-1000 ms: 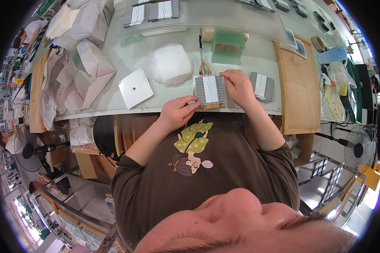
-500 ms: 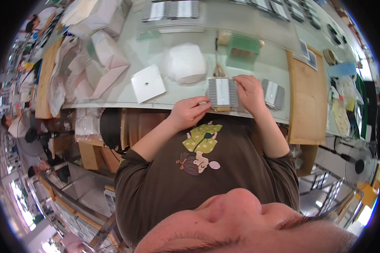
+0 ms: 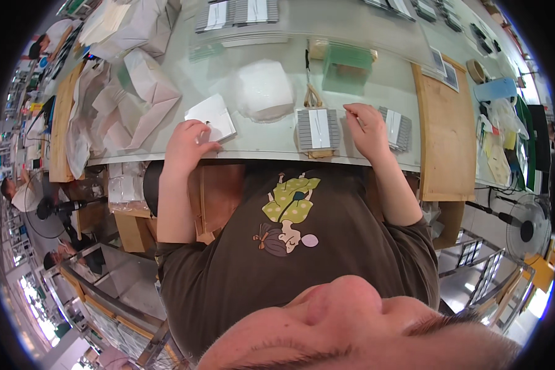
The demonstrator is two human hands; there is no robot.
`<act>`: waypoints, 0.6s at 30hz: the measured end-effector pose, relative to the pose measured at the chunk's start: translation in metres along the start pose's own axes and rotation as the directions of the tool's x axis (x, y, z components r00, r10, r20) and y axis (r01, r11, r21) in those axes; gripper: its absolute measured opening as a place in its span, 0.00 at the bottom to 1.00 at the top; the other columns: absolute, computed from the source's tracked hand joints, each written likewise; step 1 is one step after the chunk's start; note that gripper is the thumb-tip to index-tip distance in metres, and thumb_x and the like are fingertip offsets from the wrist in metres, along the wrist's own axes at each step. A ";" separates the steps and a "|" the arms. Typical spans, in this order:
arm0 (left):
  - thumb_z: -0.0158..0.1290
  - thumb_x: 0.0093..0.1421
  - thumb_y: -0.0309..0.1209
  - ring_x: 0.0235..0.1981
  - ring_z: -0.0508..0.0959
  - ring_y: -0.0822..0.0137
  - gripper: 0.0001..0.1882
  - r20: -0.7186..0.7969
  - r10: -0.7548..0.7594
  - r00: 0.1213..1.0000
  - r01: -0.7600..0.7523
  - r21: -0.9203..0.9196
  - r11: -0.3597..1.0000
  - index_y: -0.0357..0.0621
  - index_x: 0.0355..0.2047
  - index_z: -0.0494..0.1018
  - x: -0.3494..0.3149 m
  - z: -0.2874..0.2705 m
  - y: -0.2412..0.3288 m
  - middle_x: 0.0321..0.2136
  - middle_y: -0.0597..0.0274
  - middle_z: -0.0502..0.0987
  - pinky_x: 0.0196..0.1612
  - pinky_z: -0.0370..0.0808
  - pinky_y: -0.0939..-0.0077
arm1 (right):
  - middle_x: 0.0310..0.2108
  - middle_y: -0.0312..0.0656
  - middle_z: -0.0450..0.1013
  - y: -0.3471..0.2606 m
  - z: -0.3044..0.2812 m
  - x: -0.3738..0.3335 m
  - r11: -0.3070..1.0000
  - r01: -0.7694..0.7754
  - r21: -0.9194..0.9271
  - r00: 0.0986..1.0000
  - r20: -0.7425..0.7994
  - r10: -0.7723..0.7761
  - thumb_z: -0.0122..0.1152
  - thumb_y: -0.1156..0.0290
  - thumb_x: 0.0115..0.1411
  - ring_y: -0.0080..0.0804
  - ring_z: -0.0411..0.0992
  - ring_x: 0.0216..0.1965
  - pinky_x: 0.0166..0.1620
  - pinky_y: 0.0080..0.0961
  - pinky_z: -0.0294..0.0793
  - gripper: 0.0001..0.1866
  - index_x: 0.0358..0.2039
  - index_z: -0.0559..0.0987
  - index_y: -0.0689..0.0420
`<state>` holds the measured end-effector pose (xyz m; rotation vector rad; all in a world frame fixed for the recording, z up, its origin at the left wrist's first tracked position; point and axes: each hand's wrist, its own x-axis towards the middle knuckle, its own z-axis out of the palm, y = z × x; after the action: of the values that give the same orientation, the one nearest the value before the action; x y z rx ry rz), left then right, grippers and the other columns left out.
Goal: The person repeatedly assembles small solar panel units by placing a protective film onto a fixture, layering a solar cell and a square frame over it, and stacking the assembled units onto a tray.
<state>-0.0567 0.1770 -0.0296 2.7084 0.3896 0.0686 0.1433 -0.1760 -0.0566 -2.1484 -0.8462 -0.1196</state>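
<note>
My left hand (image 3: 188, 145) rests at the table's front edge, fingers on the near corner of a small white square card (image 3: 211, 116). My right hand (image 3: 367, 127) lies on the table between two grey ribbed bundles with white bands. Its fingers are pinched together, and whether they hold anything is too small to tell. The nearer bundle (image 3: 317, 129) sits on a small wooden block right in front of me. The other bundle (image 3: 397, 126) lies just right of my right hand.
A white wrapped lump (image 3: 264, 90) and scissors (image 3: 310, 89) lie behind the bundles, with a green box (image 3: 346, 65) further back. Folded white paper bags (image 3: 132, 102) pile up at the left. A wooden board (image 3: 447, 126) covers the table's right end. More grey bundles (image 3: 235, 12) line the far side.
My left hand has left the nearer grey bundle and moved left to the white card. My right hand has shifted slightly right, off that bundle.
</note>
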 end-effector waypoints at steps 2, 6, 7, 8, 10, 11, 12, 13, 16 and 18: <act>0.64 0.48 0.32 0.43 0.75 0.61 0.16 0.039 -0.001 0.999 0.009 -0.208 0.978 0.42 0.37 0.76 0.003 -0.002 -0.014 0.40 0.61 0.76 0.44 0.74 0.69 | 0.34 0.41 0.77 0.002 -0.001 -0.001 1.000 -0.007 -0.006 1.000 -0.010 0.007 0.57 0.74 0.55 0.39 0.73 0.39 0.44 0.34 0.68 0.07 0.35 0.80 0.57; 0.56 0.60 0.36 0.37 0.74 0.75 0.14 0.111 -0.435 0.894 0.413 -0.580 0.702 0.39 0.40 0.76 0.001 -0.004 -0.026 0.40 0.67 0.75 0.25 0.76 0.79 | 0.34 0.41 0.77 0.008 -0.006 -0.006 1.000 -0.019 0.009 1.000 -0.015 0.020 0.57 0.74 0.55 0.39 0.73 0.38 0.44 0.34 0.69 0.07 0.35 0.80 0.58; 0.56 0.60 0.36 0.37 0.74 0.75 0.14 0.114 -0.431 0.895 0.412 -0.581 0.702 0.39 0.40 0.76 0.000 -0.001 -0.026 0.40 0.67 0.75 0.25 0.76 0.79 | 0.34 0.41 0.77 0.008 -0.008 -0.007 1.000 -0.022 0.006 1.000 -0.016 0.022 0.57 0.74 0.55 0.39 0.73 0.38 0.44 0.34 0.69 0.07 0.35 0.80 0.58; 0.56 0.60 0.35 0.37 0.75 0.74 0.14 -0.098 -0.540 0.836 0.295 -0.749 0.593 0.38 0.41 0.75 -0.002 0.003 -0.021 0.40 0.65 0.75 0.26 0.77 0.78 | 0.33 0.42 0.76 0.007 -0.010 -0.007 0.999 -0.037 0.017 0.999 -0.024 0.037 0.58 0.75 0.54 0.40 0.73 0.38 0.43 0.33 0.69 0.08 0.35 0.80 0.58; 0.54 0.61 0.30 0.40 0.76 0.69 0.12 -0.310 -0.738 0.600 -0.029 -0.930 0.367 0.34 0.41 0.72 -0.007 0.003 0.004 0.41 0.59 0.75 0.32 0.79 0.74 | 0.33 0.43 0.76 0.004 -0.013 -0.008 0.998 -0.053 0.030 0.998 -0.031 0.054 0.58 0.75 0.54 0.40 0.73 0.37 0.43 0.33 0.70 0.08 0.35 0.80 0.58; 0.54 0.61 0.30 0.40 0.76 0.69 0.12 -0.309 -0.738 0.599 -0.028 -0.930 0.366 0.34 0.41 0.72 -0.009 0.008 0.017 0.41 0.59 0.75 0.32 0.79 0.74 | 0.33 0.43 0.76 0.001 -0.013 -0.009 0.997 -0.052 0.062 0.998 -0.042 0.054 0.58 0.75 0.54 0.38 0.73 0.36 0.41 0.31 0.71 0.08 0.35 0.80 0.58; 0.52 0.62 0.27 0.41 0.76 0.68 0.10 -0.459 -0.699 0.549 -0.208 -0.885 0.417 0.34 0.40 0.72 -0.009 0.013 0.030 0.41 0.57 0.75 0.36 0.79 0.73 | 0.33 0.43 0.76 -0.002 -0.013 -0.010 0.994 -0.050 0.096 0.997 -0.053 0.055 0.59 0.75 0.54 0.37 0.73 0.36 0.40 0.30 0.72 0.08 0.35 0.80 0.59; 0.51 0.62 0.24 0.42 0.77 0.66 0.07 -0.594 -0.651 0.472 -0.378 -0.804 0.460 0.34 0.40 0.72 -0.010 0.018 0.042 0.41 0.56 0.75 0.41 0.78 0.72 | 0.33 0.43 0.76 -0.007 -0.012 -0.011 0.994 -0.051 0.097 0.997 -0.052 0.056 0.59 0.75 0.54 0.37 0.73 0.36 0.40 0.30 0.72 0.08 0.35 0.80 0.59; 0.56 0.53 0.18 0.44 0.77 0.53 0.10 -0.854 0.041 0.519 -0.434 -0.222 0.873 0.34 0.37 0.73 -0.010 0.033 0.078 0.38 0.51 0.76 0.47 0.74 0.66 | 0.31 0.40 0.76 -0.031 -0.009 -0.018 0.943 -0.150 0.296 0.989 0.046 0.143 0.60 0.72 0.58 0.30 0.73 0.32 0.37 0.24 0.73 0.07 0.36 0.79 0.61; 0.59 0.48 0.18 0.43 0.76 0.51 0.11 -0.715 0.390 0.580 -0.581 -0.027 0.813 0.38 0.33 0.74 -0.006 0.035 0.103 0.38 0.55 0.76 0.46 0.75 0.64 | 0.31 0.36 0.75 -0.054 -0.010 -0.020 0.620 -0.451 0.642 0.886 0.405 0.225 0.56 0.72 0.62 0.21 0.72 0.31 0.35 0.18 0.72 0.10 0.41 0.77 0.64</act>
<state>-0.0319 0.0717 -0.0205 2.3350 -0.2045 1.2281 0.0969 -0.1701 -0.0219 -1.5164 -0.4826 0.6544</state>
